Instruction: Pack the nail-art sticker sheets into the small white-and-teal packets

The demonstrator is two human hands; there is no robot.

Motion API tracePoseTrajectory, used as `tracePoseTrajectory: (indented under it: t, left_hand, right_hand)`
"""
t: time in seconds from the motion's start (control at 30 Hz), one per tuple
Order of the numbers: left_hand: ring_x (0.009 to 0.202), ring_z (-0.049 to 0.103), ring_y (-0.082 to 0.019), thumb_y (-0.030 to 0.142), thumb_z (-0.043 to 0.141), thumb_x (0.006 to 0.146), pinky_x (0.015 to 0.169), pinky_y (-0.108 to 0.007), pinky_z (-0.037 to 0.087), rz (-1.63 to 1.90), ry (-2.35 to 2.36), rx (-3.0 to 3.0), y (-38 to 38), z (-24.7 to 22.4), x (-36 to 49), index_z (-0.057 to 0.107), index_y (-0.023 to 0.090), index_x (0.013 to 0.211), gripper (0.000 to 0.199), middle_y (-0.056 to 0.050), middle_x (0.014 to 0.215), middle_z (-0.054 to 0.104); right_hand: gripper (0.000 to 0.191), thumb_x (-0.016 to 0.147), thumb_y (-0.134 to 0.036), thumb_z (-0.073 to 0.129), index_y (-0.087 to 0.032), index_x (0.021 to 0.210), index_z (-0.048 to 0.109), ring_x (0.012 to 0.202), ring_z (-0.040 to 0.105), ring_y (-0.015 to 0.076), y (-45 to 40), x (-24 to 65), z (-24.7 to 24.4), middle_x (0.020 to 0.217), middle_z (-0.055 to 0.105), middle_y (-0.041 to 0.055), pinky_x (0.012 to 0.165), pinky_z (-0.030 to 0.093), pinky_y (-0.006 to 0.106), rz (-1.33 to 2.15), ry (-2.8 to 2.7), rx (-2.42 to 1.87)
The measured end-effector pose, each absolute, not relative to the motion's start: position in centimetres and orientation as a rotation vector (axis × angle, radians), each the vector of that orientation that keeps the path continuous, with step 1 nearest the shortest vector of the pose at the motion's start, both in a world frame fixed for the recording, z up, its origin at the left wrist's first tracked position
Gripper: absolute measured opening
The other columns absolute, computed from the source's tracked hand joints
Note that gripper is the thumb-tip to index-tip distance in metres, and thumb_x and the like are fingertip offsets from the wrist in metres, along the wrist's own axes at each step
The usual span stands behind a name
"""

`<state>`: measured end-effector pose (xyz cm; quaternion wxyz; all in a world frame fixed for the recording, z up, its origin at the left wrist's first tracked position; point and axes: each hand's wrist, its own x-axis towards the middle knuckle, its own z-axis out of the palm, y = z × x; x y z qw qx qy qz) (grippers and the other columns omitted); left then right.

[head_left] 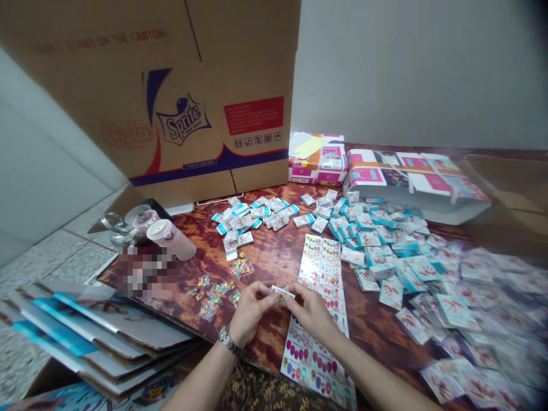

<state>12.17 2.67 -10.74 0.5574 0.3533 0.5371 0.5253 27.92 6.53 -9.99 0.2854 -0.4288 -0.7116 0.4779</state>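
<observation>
Between the fingertips of my left hand [252,307] and my right hand [311,311] is a small white printed strip [282,293], pinched at both ends. Its lower edge shows a little green and yellow. Under my right hand lie long sheets of nail stickers [321,262] with rows of coloured ovals. Small clear packets of bright candy [214,294] are scattered left of my left hand. Beyond my hands sits a pile of small white and blue boxes [240,220]. A much larger pile of such boxes [385,245] spreads to the right.
A big Sprite carton [180,114] stands at the back left. Pink and white packages [317,165] line the wall. At left are a pink tumbler [173,240] and a glass mug [120,228]. Folded cardboard sheets [94,331] are stacked by the near left edge of the wooden table [274,262].
</observation>
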Motion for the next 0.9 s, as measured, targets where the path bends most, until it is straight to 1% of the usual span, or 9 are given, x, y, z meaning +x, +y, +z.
tracePoseTrajectory:
  t: [0.13, 0.2, 0.3, 0.43, 0.5, 0.53, 0.6, 0.67, 0.9]
  left_hand:
    - [0.059, 0.052, -0.01, 0.029, 0.071, 0.067, 0.058, -0.021, 0.04, 1.236, 1.35, 0.866, 2.7, -10.9, 12.8, 0.055, 0.015, 0.067, 0.021, 0.002, 0.063, 0.059]
    - [0.058, 0.051, -0.01, 0.03, 0.071, 0.067, 0.056, -0.02, 0.04, 1.23, 1.429, 0.938, 2.8, -10.9, 13.0, 0.054, 0.015, 0.065, 0.023, 0.002, 0.062, 0.057]
    - [0.06, 0.053, -0.011, 0.032, 0.069, 0.069, 0.057, -0.021, 0.041, 1.166, 1.487, 1.131, 2.9, -10.9, 13.1, 0.054, 0.015, 0.066, 0.023, 0.001, 0.064, 0.058]
    - [0.065, 0.058, -0.013, 0.032, 0.048, 0.085, 0.059, -0.021, 0.044, 0.896, 1.582, 1.639, 4.4, -10.8, 12.3, 0.058, 0.016, 0.079, 0.02, -0.001, 0.072, 0.063]
    - [0.071, 0.058, -0.015, 0.029, 0.041, 0.089, 0.066, -0.025, 0.045, 0.765, 1.767, 1.855, 6.3, -10.7, 10.9, 0.059, 0.016, 0.084, 0.023, -0.003, 0.077, 0.064]
    - [0.081, 0.058, -0.018, 0.026, 0.04, 0.089, 0.074, -0.029, 0.044, 0.764, 1.838, 1.876, 7.6, -10.7, 10.1, 0.059, 0.016, 0.091, 0.022, -0.007, 0.086, 0.064]
    - [0.105, 0.048, -0.026, 0.016, 0.041, 0.086, 0.089, -0.04, 0.036, 0.751, 1.964, 1.922, 10.5, -10.9, 8.4, 0.054, 0.014, 0.108, 0.026, -0.013, 0.108, 0.057]
    - [0.113, 0.039, -0.028, 0.006, 0.036, 0.083, 0.092, -0.046, 0.03, 0.702, 2.037, 1.964, 13.2, -11.2, 7.0, 0.051, 0.016, 0.114, 0.036, -0.015, 0.113, 0.054]
    - [0.105, 0.043, -0.031, 0.005, 0.045, 0.076, 0.087, -0.047, 0.031, 0.607, 2.08, 1.996, 16.4, -11.6, 6.1, 0.06, 0.014, 0.086, 0.02, -0.016, 0.094, 0.056]
  right_hand:
    - [0.025, 0.087, -0.035, 0.045, -0.018, 0.09, 0.063, 0.067, 0.055, 0.0151, 6.7, 28.3, -10.0, 0.074, 0.061, 0.001, 0.061, 0.041, 0.024, 1.493, -1.831, -1.051]
    - [0.026, 0.086, -0.037, 0.046, -0.018, 0.091, 0.062, 0.065, 0.053, 0.0141, 6.7, 28.5, -10.4, 0.074, 0.061, 0.0008, 0.058, 0.04, 0.023, 1.596, -1.777, -1.035]
    - [0.024, 0.084, -0.039, 0.051, -0.017, 0.08, 0.059, 0.059, 0.048, 0.0119, 6.9, 28.7, -11.4, 0.068, 0.056, -0.0005, 0.055, 0.038, 0.022, 1.608, -1.692, -1.06]
    - [0.027, 0.084, -0.041, 0.049, -0.017, 0.073, 0.053, 0.051, 0.04, 0.0099, 7.4, 29.3, -12.0, 0.057, 0.045, -0.0041, 0.048, 0.032, 0.021, 1.592, -1.635, -1.133]
    - [0.027, 0.085, -0.041, 0.048, -0.017, 0.074, 0.054, 0.052, 0.039, 0.0102, 7.6, 29.7, -11.8, 0.057, 0.044, -0.004, 0.049, 0.031, 0.021, 1.517, -1.689, -1.171]
    - [0.027, 0.085, -0.041, 0.048, -0.017, 0.074, 0.054, 0.053, 0.04, 0.0107, 7.7, 29.8, -11.5, 0.059, 0.045, -0.0035, 0.05, 0.031, 0.021, 1.464, -1.728, -1.182]
    - [0.027, 0.085, -0.04, 0.047, -0.017, 0.074, 0.056, 0.058, 0.043, 0.0119, 7.7, 29.9, -10.8, 0.063, 0.048, -0.0023, 0.053, 0.033, 0.022, 1.376, -1.8, -1.179]
    - [0.027, 0.086, -0.04, 0.046, -0.017, 0.074, 0.056, 0.06, 0.045, 0.0129, 7.5, 29.8, -10.1, 0.065, 0.051, -0.0016, 0.055, 0.034, 0.022, 1.337, -1.844, -1.167]
    - [0.028, 0.087, -0.039, 0.044, -0.018, 0.072, 0.055, 0.058, 0.046, 0.0126, 7.3, 30.0, -9.9, 0.063, 0.05, -0.0021, 0.053, 0.033, 0.022, 1.218, -1.876, -1.201]
